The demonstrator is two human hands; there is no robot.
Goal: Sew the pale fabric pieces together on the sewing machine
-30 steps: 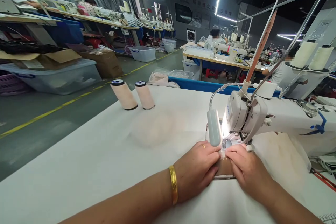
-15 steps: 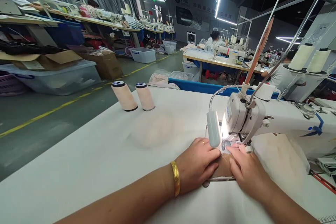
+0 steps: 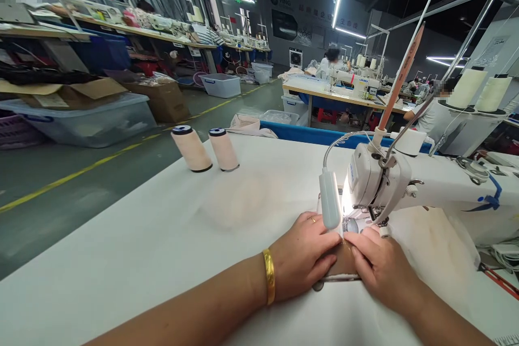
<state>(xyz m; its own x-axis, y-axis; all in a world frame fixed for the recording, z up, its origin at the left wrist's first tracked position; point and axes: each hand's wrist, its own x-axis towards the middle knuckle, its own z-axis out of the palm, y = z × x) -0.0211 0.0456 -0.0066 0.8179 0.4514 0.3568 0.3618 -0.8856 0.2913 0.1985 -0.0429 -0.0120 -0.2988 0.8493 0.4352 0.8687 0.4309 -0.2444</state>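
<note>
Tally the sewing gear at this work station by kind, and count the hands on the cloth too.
Pink thread spools: 2
White thread cones: 2
Sewing machine: 1
Tan fabric piece: 1
Hands on the fabric, left hand and right hand: 2
Total: 8

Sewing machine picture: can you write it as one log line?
left hand: flat on tan fabric | right hand: pressing fabric | sewing machine: needle area lit

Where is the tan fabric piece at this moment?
Head view, lower right of centre: the tan fabric piece lies on the white table between the left hand and right hand, just before the sewing machine.
</note>
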